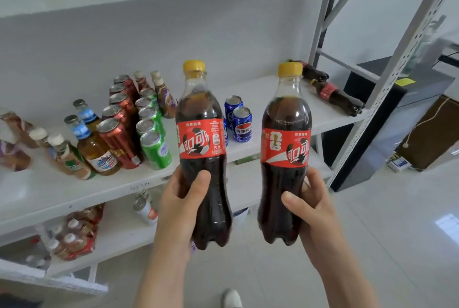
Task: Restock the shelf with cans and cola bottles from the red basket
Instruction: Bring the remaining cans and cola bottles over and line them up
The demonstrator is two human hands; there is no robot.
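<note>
White shelf (273, 99) ahead has bare space at right. Left hand (178, 206) and right hand (314, 206) each grasp an upright cola bottle, left (201, 139), right (285, 143). Best set them upright beyond the blue cans (238, 119), bases flat.

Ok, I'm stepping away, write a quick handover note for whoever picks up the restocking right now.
Left hand: gripping a cola bottle upright by its lower half.
Right hand: gripping a second cola bottle the same way.
Both are held in front of the middle shelf, not yet placed.
On the shelf: two cola bottles lying down at the right end, blue Pepsi cans, and rows of red cans and green cans to the left.
Left: set both bottles down. The red basket is out of view, so remaining stock is unknown.
</note>
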